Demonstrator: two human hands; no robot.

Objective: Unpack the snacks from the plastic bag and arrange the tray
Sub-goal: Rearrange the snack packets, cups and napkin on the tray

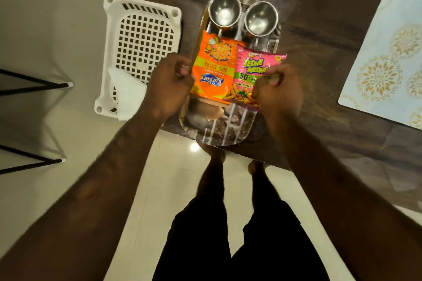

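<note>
A white perforated basket is lying at the left on the dark surface, a crumpled white plastic bag sitting at its near end. The left hand is curling narrow at the tray's left edge; whether it is gripping the rim cannot be told. An orange snack packet is lying on the tray (print inverted). The right hand is pinching the pink snack packet beside it. Two steel cups are standing at the tray's far end.
</note>
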